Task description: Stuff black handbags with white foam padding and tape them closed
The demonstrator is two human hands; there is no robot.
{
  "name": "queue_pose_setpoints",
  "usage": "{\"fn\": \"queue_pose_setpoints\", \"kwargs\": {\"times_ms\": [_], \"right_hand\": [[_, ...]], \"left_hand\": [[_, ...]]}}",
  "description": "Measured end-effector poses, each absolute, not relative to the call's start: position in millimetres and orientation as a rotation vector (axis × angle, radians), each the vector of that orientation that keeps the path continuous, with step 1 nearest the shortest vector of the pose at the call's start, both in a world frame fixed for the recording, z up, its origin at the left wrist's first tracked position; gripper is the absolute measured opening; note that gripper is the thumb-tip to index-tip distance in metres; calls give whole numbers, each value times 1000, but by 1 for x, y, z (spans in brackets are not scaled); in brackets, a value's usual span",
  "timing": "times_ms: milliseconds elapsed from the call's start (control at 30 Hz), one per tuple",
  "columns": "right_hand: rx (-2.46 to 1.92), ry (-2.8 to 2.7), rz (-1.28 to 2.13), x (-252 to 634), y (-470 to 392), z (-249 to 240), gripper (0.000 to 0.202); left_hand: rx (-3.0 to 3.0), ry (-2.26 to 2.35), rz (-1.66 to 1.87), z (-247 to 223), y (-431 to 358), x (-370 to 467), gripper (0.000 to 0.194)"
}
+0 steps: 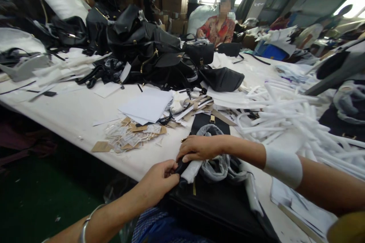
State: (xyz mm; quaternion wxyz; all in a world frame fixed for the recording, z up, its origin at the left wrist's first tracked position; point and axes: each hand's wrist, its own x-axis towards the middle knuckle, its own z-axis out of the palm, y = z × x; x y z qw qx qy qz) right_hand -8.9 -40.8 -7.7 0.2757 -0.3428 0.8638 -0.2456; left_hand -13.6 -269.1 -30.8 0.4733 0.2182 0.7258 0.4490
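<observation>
A black bag [225, 201] lies at the table's front edge, partly over the lap, with handles wrapped in pale plastic [215, 171] on top. My left hand [162, 178], with a silver bangle on the wrist, pinches a black part at the bag's left side. From the right, my right hand [196, 148] reaches across, fingers curled over the same black part beside a white wrapped piece [192, 171]. A white band covers the right forearm. Beyond the hands, a black flap with a gold clasp [212, 119] lies on the table.
Tags [128, 136] and white sheets [148, 102] lie left of the hands. Black bags [165, 64] are piled behind. White strips [279, 114] cover the right side. A person [218, 26] is across the table [71, 110].
</observation>
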Motion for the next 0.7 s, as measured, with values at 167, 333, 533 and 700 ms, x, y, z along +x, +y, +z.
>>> {"fn": "queue_pose_setpoints", "kwargs": {"times_ms": [167,333,533,700], "right_hand": [[-843,2296,-347,-29,-35,-2,31],[-876,2414,-164,-42,-38,-1,21],[-940,2472,-144,-34,-33,0,21],[-876,2420,-224,-49,-7,-3,41]], "left_hand": [[648,1942,987,-17,-271,-6,24],[681,2001,948,-15,-267,-12,23],[499,1793,1090,-38,-233,-37,41],[561,1797,1265,-56,-216,-37,28]]}}
